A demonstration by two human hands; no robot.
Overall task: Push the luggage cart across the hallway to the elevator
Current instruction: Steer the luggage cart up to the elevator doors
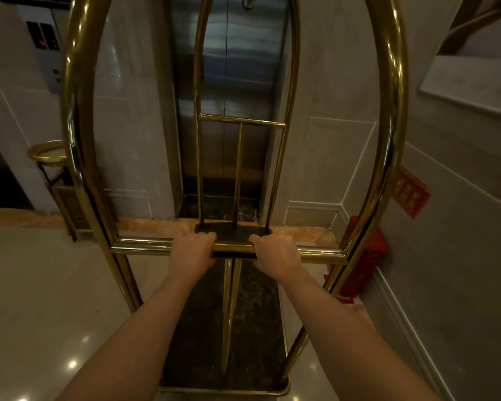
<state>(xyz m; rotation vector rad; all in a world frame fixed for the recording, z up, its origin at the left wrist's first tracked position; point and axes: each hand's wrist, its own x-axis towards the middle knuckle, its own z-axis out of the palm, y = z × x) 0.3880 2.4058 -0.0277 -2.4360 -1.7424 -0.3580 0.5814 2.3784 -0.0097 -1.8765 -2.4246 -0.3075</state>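
A brass luggage cart (81, 140) with tall arched tubes and a dark patterned deck stands right in front of me. Its horizontal handle bar (321, 253) crosses at waist height. My left hand (193, 250) and my right hand (275, 251) both grip this bar near its middle, close together. The deck carries no bags. Straight ahead, the steel elevator doors (229, 91) are closed, and the far end of the cart sits near their threshold.
A brass ashtray bin (48, 153) stands left of the elevator against the wall. The call panel (45, 39) is on the upper left wall. A red fire extinguisher box (365, 261) sits on the floor at the right wall. Glossy tile floor lies to my left.
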